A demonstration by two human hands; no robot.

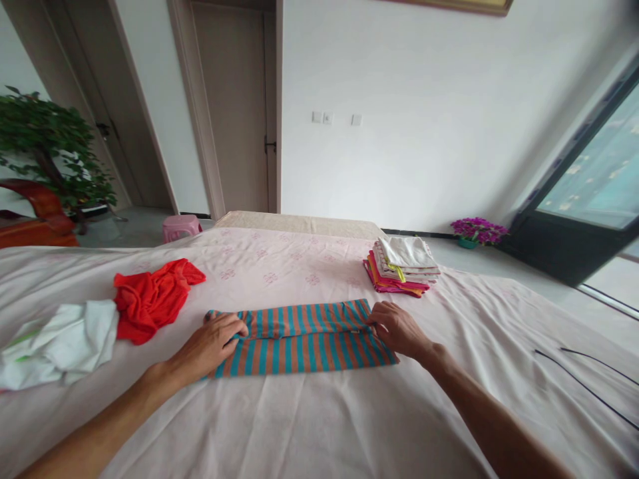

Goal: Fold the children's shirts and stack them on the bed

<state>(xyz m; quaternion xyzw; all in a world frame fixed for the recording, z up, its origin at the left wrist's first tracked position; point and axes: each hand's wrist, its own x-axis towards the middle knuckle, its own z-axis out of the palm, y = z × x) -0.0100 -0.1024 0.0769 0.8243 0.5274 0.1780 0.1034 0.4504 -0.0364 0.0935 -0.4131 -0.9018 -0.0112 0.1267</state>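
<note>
The left hand point(219, 338) and right hand point(402, 330) each pinch an end of the folded flap point(319, 320) on the striped cloth point(304, 354), lying between them. A pale sheet point(299, 429) spreads past its long edges. Just beyond the right grip sits a folded stack point(407, 253); outward from the left, a red cloth point(152, 303) and white cloth point(74, 336). Farther off I see 2 doors point(229, 106).

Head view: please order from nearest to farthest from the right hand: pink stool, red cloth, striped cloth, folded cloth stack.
1. Striped cloth: held by the right hand.
2. Folded cloth stack: beyond the hand.
3. Red cloth: crumpled, at left.
4. Pink stool: far back, left.
</note>
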